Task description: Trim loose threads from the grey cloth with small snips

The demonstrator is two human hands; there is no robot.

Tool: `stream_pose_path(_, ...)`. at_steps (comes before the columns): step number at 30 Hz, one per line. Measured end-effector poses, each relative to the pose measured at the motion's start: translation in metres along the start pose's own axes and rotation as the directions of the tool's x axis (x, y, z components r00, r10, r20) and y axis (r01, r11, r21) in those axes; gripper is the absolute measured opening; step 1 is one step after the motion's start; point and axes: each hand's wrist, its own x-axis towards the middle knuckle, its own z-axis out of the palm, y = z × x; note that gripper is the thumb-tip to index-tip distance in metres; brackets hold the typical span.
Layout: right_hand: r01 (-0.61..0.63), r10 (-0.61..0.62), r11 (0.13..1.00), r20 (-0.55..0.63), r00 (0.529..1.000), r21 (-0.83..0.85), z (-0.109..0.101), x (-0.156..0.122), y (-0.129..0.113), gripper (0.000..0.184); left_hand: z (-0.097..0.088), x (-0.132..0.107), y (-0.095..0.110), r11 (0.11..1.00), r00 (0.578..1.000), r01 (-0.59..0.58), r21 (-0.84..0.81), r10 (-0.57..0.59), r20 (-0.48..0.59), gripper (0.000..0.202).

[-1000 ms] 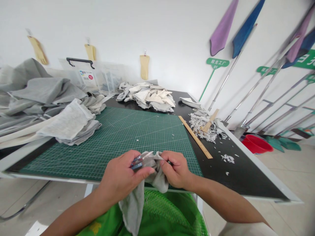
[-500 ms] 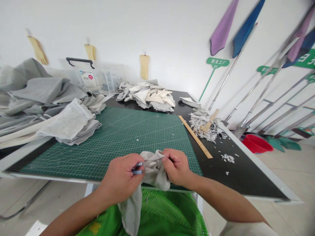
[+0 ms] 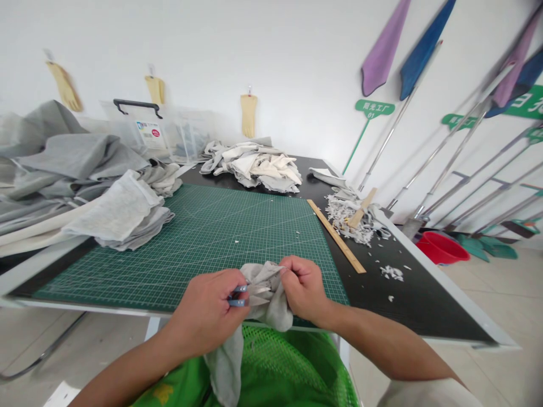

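My left hand [image 3: 210,314] is closed round a small pair of blue-handled snips [image 3: 238,295], whose blades point right into a grey cloth [image 3: 266,291]. My right hand [image 3: 303,288] pinches the upper edge of that same cloth at the near edge of the green cutting mat [image 3: 212,237]. The cloth hangs down from my hands over a green mesh basket [image 3: 288,370] below the table edge.
Grey fabric is heaped at the left [image 3: 72,181]. A pile of pale cloth pieces [image 3: 254,164] lies at the back. A wooden ruler [image 3: 337,236] and fabric scraps [image 3: 350,215] lie on the black tabletop at the right. Mop poles lean on the wall, with a red basin [image 3: 443,247] beside them.
My left hand with the snips has dropped slightly toward me, and the blades now show, poking into the cloth. My right hand has shifted its pinch a little.
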Motion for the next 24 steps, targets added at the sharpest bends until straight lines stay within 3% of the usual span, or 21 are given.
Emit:
stream_pose_path(6,0.057,-0.059,0.998,0.070,0.996,0.034,-0.003,0.004,0.001,0.022,-0.002,0.000,0.000,0.997,0.997,0.072,0.009,-0.073,0.025,0.013)
stream_pose_path(10,0.041,-0.046,0.998,0.109,0.993,0.043,-0.003,0.005,-0.002,0.023,-0.008,-0.002,0.001,0.999,0.999,0.038,0.030,-0.038,0.017,0.036)
stream_pose_path(16,0.050,-0.053,0.998,0.137,0.989,0.027,-0.002,0.004,-0.003,0.024,-0.010,-0.008,-0.003,0.987,0.994,-0.098,0.127,0.104,-0.041,0.029)
stream_pose_path(24,0.090,-0.099,0.994,0.149,0.984,0.065,-0.002,0.001,-0.003,0.024,0.001,-0.007,0.001,0.997,0.986,0.002,0.077,0.011,-0.168,0.029)
